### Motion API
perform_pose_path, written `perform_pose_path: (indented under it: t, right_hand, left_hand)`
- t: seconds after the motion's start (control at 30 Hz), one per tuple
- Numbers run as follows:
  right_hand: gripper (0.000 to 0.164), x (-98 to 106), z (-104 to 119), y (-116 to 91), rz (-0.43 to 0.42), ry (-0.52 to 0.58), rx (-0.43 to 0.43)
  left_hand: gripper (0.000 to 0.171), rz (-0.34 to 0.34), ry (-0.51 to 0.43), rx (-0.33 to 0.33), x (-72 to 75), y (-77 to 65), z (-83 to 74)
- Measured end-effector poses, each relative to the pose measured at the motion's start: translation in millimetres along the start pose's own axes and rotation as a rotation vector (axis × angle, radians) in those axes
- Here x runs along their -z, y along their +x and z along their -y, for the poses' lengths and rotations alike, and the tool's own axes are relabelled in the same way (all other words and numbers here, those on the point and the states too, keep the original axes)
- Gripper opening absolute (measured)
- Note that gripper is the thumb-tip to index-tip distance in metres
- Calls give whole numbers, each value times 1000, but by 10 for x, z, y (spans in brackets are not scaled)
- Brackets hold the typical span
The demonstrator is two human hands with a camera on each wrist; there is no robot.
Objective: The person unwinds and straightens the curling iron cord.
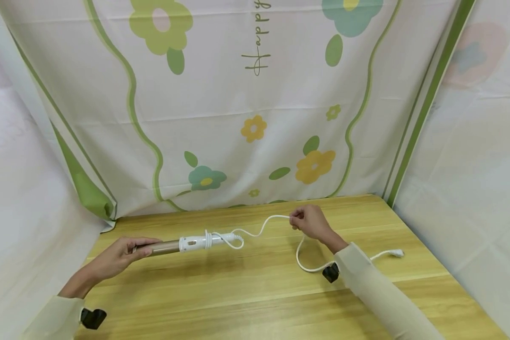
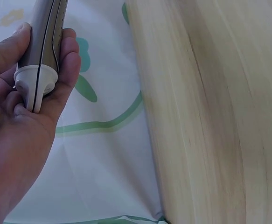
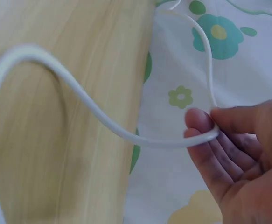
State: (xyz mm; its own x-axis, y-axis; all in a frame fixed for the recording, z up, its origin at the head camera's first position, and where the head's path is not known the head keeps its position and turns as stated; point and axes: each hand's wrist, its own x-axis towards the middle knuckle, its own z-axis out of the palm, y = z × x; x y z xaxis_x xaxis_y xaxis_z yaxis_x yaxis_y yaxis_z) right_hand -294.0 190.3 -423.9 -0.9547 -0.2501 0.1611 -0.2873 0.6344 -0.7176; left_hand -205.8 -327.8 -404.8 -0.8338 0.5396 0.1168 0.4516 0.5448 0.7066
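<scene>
Bronze and white, the slender hair styler (image 1: 188,243) trails a white cord (image 3: 159,143).

Table (image 1: 238,307): yellowish wood grain, near
Far cloth (image 1: 221,89): white, printed flowers (image 1: 315,166), wavy green lines (image 1: 132,92)
Left cloth (image 1: 21,189): whitish
Right cloth (image 1: 471,189): whitish, green strip (image 1: 430,104) along far edge

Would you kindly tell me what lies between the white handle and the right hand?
The head view shows a wavy stretch of white cord between the white handle and right hand.

Green word "Happy" (image 1: 259,39), running upward, on the flowered cloth (image 1: 221,89)
</scene>
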Motion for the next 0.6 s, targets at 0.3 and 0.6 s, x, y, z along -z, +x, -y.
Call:
perform_pose_path:
  t: [0.3, 0.6]
  right_hand:
    - [17, 150, 124, 42, -177, 339, -9]
    - [25, 296, 152, 15, -179, 518, 29]
  left_hand:
    - [33, 18, 17, -14, -4, 18, 33]
    - [33, 12, 16, -17, -6, 26, 46]
